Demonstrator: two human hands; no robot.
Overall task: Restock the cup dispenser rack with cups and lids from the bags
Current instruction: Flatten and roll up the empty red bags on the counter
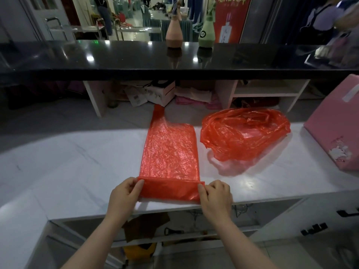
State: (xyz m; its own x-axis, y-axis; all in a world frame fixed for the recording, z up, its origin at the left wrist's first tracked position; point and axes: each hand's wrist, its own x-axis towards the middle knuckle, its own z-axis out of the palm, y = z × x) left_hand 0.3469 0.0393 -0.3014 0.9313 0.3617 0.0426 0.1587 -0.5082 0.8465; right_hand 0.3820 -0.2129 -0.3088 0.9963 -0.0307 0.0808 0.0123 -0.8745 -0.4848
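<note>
A flattened red plastic bag (170, 152) lies lengthwise on the white marble counter (77, 156), its handle end pointing away from me. Its near end is folded over into a band (171, 189). My left hand (124, 197) pinches the left corner of that fold, and my right hand (215, 197) pinches the right corner. To the right sits a second red plastic bag (244, 134), crumpled and open, with something pale inside that I cannot make out. No cups, lids or dispenser rack are in view.
A pink box (338, 129) stands at the counter's right end. A raised black ledge (136, 61) runs across the back, holding a pink spray bottle (174, 30) and a green one (206, 32). Cluttered shelves lie under the ledge and below the counter's front edge.
</note>
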